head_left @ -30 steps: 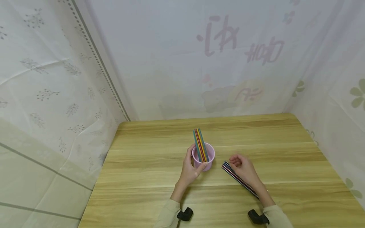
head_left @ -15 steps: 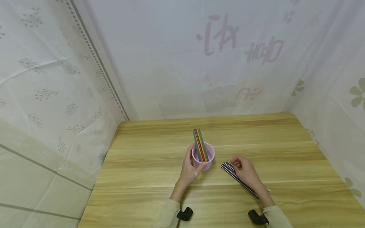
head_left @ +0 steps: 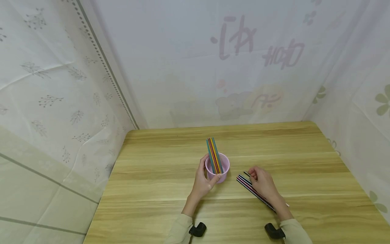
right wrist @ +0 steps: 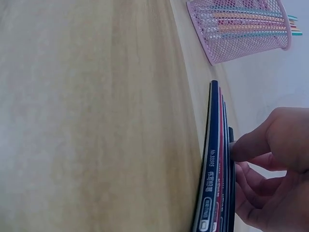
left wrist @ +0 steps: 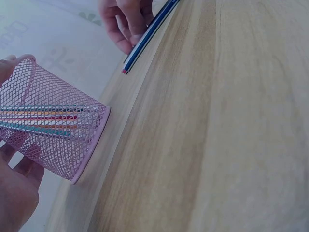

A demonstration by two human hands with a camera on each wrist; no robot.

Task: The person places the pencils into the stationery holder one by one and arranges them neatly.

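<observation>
My left hand (head_left: pixel 202 183) grips a pink mesh pen holder (head_left: pixel 223 176) by its side, thumb at the near rim. Several slim sticks in teal, red, yellow and blue (head_left: pixel 213 149) lean in it, their upper ends above the rim. To the right, a row of dark printed pencils (right wrist: pixel 212 159) lies slantwise on the table, partly hidden by my right hand (head_left: pixel 263 183). Thumb and fingers of that hand pinch one dark pencil (head_left: pixel 246 174) at the row's far edge. Its tip shows past the fingertips, a little apart from the others.
The wood-grain table (head_left: pixel 158 189) carries all of this. A pale printed curtain (head_left: pixel 176 67) hangs behind the far edge, with more patterned cloth at left and right. Black wrist mounts (head_left: pixel 198 229) sit at both sleeves.
The right fingers have drawn one pencil slightly away from the row, to the right, and a gap now shows between them. The left hand and pen holder stay as they were.
</observation>
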